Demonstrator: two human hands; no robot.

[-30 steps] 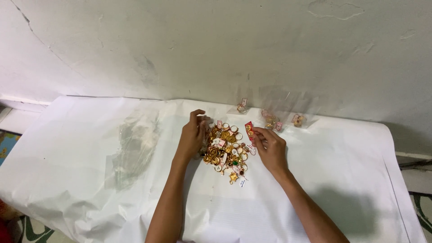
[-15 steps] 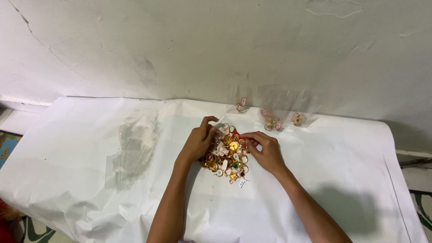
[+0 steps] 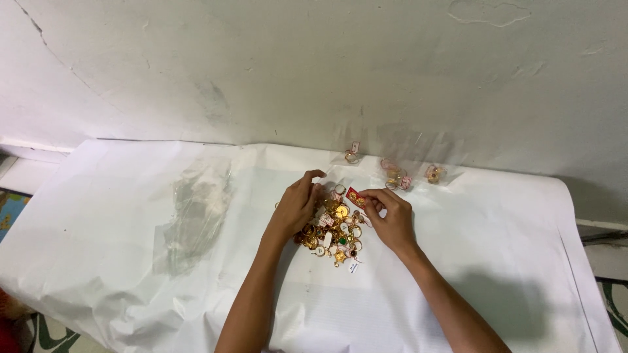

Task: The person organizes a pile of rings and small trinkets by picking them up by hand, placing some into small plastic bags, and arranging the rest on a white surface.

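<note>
At the lower middle of the frame the two forearms rise to a heap of gold rings (image 3: pixel 333 230) with small tags, lying mid-frame on the white-covered table (image 3: pixel 458 287). The left hand (image 3: pixel 296 208) rests curled on the heap's left edge, its grip loose, holding nothing I can make out. The right hand (image 3: pixel 392 219) has its grip narrowed on a small red tag (image 3: pixel 355 197). A careless sweep could scatter rings. Farther up, three small clear packets (image 3: pixel 394 175) lie near the wall.
</note>
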